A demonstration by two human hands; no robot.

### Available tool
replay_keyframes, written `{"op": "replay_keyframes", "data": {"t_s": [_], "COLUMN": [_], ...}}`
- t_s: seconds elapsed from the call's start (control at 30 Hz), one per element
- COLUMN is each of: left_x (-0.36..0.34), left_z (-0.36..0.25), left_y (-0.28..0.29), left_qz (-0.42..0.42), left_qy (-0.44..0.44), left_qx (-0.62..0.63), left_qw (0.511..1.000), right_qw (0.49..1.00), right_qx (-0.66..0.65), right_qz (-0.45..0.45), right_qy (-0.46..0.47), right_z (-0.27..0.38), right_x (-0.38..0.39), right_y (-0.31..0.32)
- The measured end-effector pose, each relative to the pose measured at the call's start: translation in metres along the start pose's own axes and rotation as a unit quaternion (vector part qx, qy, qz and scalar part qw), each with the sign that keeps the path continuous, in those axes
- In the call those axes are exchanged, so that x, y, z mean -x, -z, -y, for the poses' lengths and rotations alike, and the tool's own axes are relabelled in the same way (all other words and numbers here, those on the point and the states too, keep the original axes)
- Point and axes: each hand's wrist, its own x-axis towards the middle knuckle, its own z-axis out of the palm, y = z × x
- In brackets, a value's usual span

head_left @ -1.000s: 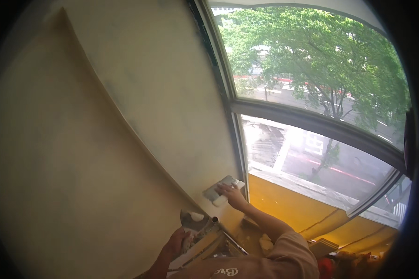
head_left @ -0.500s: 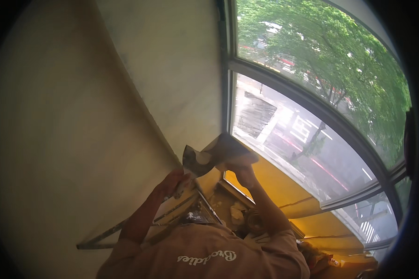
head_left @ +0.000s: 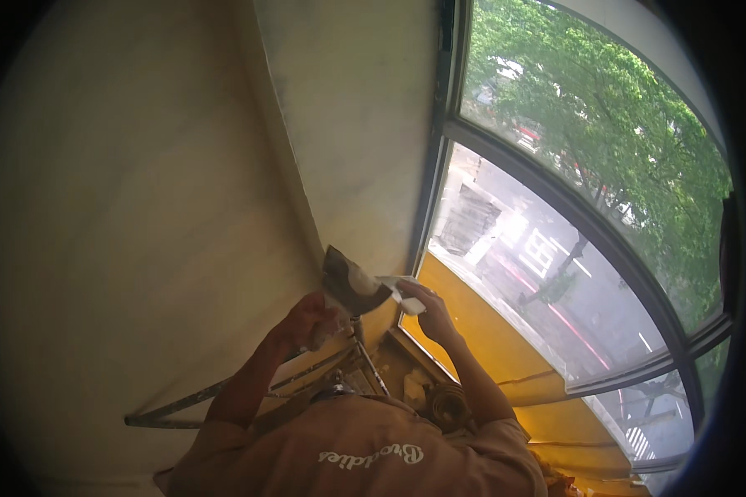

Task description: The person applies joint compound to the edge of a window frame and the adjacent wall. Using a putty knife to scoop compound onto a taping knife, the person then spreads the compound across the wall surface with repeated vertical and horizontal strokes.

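My left hand (head_left: pixel 308 319) is closed around the handle of a wide putty knife (head_left: pixel 338 278), its dark blade tilted up in front of me. A smear of pale filler (head_left: pixel 361 282) lies across that blade. To its right, my right hand (head_left: pixel 427 305) grips a second putty knife (head_left: pixel 399 287) with a whitish handle end, its blade seen almost edge-on. This second tool meets or overlaps the right edge of the left blade; whether they touch, I cannot tell. Both tools are held before the wall corner (head_left: pixel 317 236), apart from its surface.
A large window (head_left: pixel 547 257) over a street curves along the right, with a yellow panel (head_left: pixel 481 331) below it. Cream wall (head_left: pixel 166 224) fills the left. Below my arms are a metal frame with legs (head_left: pixel 199 403) and a dark round object (head_left: pixel 448 406).
My right hand's putty knife has turned from broadside to nearly edge-on and dropped slightly. More filler shows on the left blade. The view has shifted, moving the wall corner and window rightward.
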Motion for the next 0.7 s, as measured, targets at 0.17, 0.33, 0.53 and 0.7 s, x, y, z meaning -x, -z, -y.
{"op": "replay_keyframes", "data": {"t_s": [0.17, 0.33, 0.53, 0.7], "left_x": [-0.011, -0.032, -0.042, -0.023], "left_z": [-0.044, -0.060, -0.070, -0.070], "left_y": [-0.010, -0.026, 0.005, 0.016], "left_qz": [-0.114, -0.105, 0.120, 0.032], "left_qy": [-0.127, -0.264, -0.109, -0.117], "left_qx": [-0.285, -0.418, -0.380, -0.247], "left_qw": [0.943, 0.863, 0.911, 0.961], "right_qw": [0.903, 0.664, 0.618, 0.598], "right_qx": [-0.332, -0.693, -0.721, -0.737], "right_qz": [-0.107, -0.069, -0.026, 0.031], "right_qy": [-0.251, -0.273, -0.314, -0.313], "right_z": [-0.037, 0.037, 0.058, 0.050], "right_x": [0.018, -0.009, -0.030, -0.064], "right_y": [-0.026, -0.039, -0.032, -0.034]}}
